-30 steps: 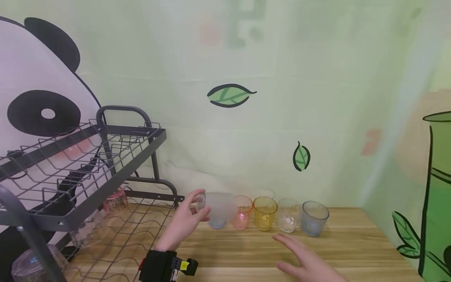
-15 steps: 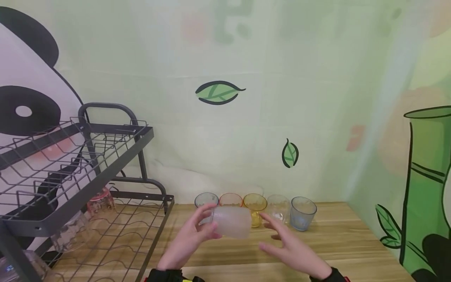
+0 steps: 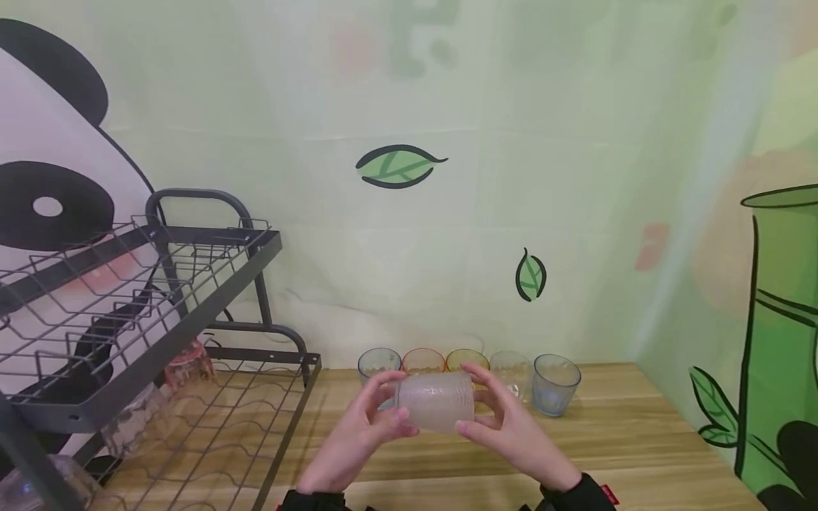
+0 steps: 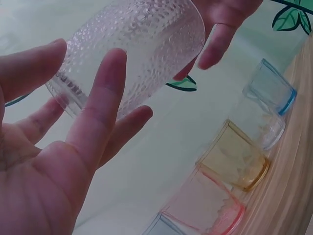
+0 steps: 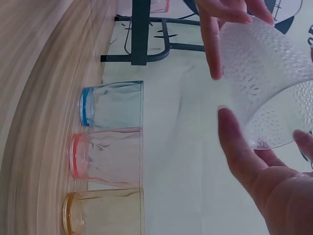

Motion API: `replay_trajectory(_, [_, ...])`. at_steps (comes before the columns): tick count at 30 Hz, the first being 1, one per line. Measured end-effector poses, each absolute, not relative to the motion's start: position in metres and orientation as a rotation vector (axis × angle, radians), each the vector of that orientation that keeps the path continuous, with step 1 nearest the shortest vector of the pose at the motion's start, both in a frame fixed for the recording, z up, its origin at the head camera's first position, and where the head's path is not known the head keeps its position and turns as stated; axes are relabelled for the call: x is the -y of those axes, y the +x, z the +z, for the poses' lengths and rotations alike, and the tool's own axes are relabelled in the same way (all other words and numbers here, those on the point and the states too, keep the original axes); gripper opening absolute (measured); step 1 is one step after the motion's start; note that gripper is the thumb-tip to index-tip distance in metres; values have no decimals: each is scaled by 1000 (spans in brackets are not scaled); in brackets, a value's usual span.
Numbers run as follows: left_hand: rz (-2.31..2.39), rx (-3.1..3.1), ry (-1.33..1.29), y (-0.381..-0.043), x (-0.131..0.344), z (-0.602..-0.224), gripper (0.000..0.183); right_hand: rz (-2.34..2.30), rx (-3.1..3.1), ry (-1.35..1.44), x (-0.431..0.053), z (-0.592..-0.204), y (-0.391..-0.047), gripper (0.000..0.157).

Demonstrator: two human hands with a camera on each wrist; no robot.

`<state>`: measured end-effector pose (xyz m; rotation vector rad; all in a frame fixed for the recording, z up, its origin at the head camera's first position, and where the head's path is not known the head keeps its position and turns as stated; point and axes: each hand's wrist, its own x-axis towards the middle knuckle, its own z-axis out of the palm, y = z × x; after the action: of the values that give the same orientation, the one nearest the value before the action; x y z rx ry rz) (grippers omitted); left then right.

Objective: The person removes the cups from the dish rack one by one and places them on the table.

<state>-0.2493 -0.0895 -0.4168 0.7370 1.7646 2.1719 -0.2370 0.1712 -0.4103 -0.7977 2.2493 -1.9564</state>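
A clear glass tumbler (image 3: 436, 401) with a dimpled surface lies sideways in the air above the table, held between both hands. My left hand (image 3: 358, 433) grips its base end, thumb on the near side and fingers behind. At the other end my right hand (image 3: 517, 433) holds the tumbler near its open rim. In the left wrist view the thick base sits among the left fingers (image 4: 100, 93). The right wrist view shows the open mouth facing my right hand (image 5: 274, 181), with fingertips at the rim. Both palms are largely hidden in the head view.
Behind the hands stands a row of glasses: blue-rimmed (image 3: 380, 359), pink (image 3: 423, 359), yellow (image 3: 466, 360), clear (image 3: 511, 365) and blue (image 3: 557, 383). They are upright on the wooden table (image 3: 613, 440) by the wall. A black two-tier rack (image 3: 211, 301) at left has several glasses on its lower tier.
The left hand has brought the tumbler right and toward the camera, away from the rack side. The right hand has come up from the lower right and taken hold of the rim end.
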Motion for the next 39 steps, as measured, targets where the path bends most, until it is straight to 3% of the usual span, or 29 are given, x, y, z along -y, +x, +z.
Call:
replay_trajectory(14, [2046,-2064,721,-251,99,-422,53,-1946,-2336,-871,-171,-410,-240,71])
replay_trajectory(22, [1929,-2505,586,-254,105,-421,28,-1814,-2522,-933,-174,-414,-242,70])
replay_trajectory(39, [1396,-2618,717,-241,138,-413,42,-1529,-2707,-919,-166,-428,-245,68])
